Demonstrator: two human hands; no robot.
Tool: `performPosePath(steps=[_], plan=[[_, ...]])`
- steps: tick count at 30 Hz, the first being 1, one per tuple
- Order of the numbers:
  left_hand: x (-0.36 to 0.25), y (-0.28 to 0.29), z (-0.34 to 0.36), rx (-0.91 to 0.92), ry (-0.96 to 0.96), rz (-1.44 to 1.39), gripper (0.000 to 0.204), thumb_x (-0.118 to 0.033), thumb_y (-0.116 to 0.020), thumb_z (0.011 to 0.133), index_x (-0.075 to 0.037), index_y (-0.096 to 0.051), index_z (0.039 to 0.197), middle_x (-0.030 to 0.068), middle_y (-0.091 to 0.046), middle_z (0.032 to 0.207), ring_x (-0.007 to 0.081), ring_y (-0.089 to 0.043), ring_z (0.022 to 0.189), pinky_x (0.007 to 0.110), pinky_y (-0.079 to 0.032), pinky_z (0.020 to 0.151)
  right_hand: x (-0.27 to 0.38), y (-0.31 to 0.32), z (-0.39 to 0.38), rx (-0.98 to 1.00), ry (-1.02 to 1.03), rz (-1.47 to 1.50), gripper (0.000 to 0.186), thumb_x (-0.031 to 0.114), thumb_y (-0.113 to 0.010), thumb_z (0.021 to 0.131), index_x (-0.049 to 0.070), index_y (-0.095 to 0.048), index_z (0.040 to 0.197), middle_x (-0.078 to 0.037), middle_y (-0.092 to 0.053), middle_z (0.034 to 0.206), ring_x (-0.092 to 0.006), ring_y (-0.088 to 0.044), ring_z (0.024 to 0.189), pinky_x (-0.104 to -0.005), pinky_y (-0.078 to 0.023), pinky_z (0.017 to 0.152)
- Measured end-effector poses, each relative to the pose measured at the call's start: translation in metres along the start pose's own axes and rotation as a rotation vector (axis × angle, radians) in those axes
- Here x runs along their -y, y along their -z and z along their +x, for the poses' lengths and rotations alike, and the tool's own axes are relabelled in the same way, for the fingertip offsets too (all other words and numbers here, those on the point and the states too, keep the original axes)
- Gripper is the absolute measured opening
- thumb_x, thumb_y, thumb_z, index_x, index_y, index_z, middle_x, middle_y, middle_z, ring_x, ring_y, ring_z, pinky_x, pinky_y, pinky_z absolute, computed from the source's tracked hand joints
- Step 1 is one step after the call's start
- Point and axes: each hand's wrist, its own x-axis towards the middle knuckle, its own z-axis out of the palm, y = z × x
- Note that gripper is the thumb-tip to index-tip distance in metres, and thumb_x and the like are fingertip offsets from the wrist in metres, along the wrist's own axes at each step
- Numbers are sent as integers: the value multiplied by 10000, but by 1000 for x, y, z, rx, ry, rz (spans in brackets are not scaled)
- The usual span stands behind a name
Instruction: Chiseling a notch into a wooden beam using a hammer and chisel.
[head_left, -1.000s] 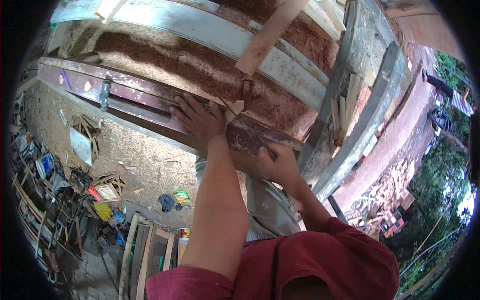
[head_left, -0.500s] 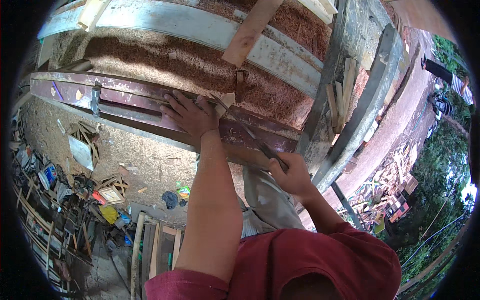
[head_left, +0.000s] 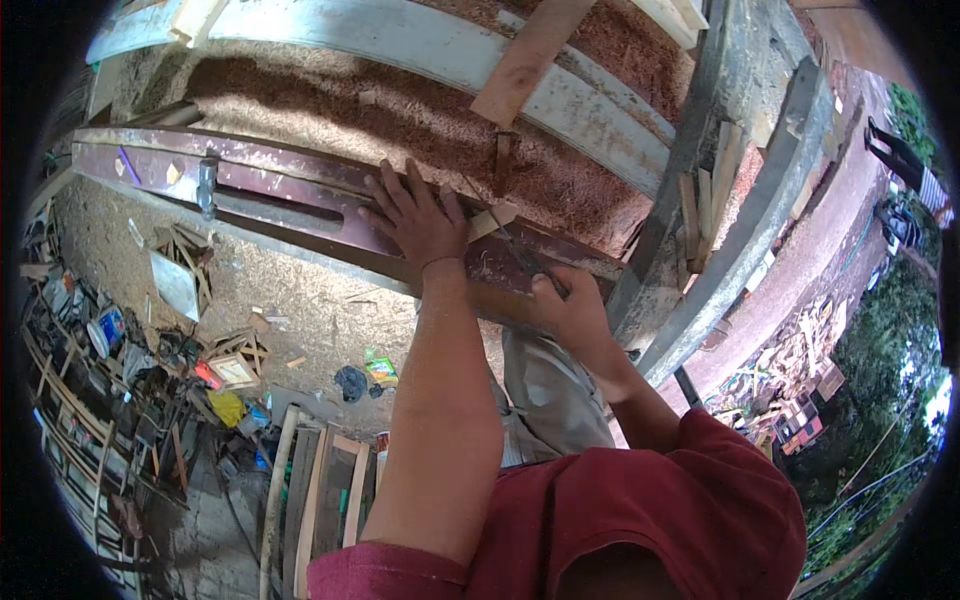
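My left hand (head_left: 420,220) lies with fingers spread on a long maroon wooden beam (head_left: 300,182) marked with pale flecks and a slot. Just right of my fingers a small pale wood piece (head_left: 494,220) sits on the beam. My right hand (head_left: 570,310) is closed on the handle of a long, narrow dark tool (head_left: 522,250), whose thin end reaches up-left across the pale piece; whether it is a file or a blade I cannot tell. A metal fitting (head_left: 208,185) is on the beam's left part, near a purple pencil-like stick (head_left: 127,163).
Pale boards (head_left: 320,35) and a loose plank (head_left: 510,80) lie beyond the beam over shavings. Weathered timbers (head_left: 740,250) run along the right. Scrap and a yellow bag (head_left: 228,408) lie lower left. A person (head_left: 905,170) in a striped top is at the far right.
My right hand with the tool drew back down-right, then moved forward up-left along the tool's line. My left hand stayed on the beam. The view shifted slightly.
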Motion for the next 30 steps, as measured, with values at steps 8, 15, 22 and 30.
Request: performPosePath(steps=[8, 15, 22, 30], plan=[[4, 3, -3, -15, 3, 7, 711, -479, -517, 1036, -88, -481, 1628, 187, -276, 1771, 448, -139, 1674, 745, -47, 1306, 2, -16, -14, -34, -64, 106, 362, 255, -690, 982, -62, -662, 808, -236, -572, 644, -273, -501, 563, -448, -444, 596], [2, 4, -2, -44, -8, 25, 715, -473, -533, 1029, -82, -484, 1626, 181, -279, 1772, 436, -149, 1675, 724, -64, 1317, -21, -25, -18, -78, 35, 27, 322, 241, -693, 969, -47, -688, 827, -248, -594, 664, -330, -587, 566, -459, -459, 602], [9, -3, 0, -160, 8, -91, 789, -466, -564, 1039, -56, -366, 1683, 259, -218, 1774, 445, -152, 1670, 705, -73, 1321, -18, -31, -9, -81, 162, 48, 332, 256, -687, 988, -51, -692, 861, -178, -567, 637, -216, -564, 590, -422, -456, 606], [8, -3, 7, -274, 333, -36, 913, -549, -549, 1038, 15, -270, 1700, 339, -175, 1750, 474, -187, 1648, 656, -141, 1327, 8, -12, 30, 89, 249, -118, 347, 318, -699, 967, -15, -723, 872, -274, -645, 766, -449, -632, 680, -486, -509, 669]])
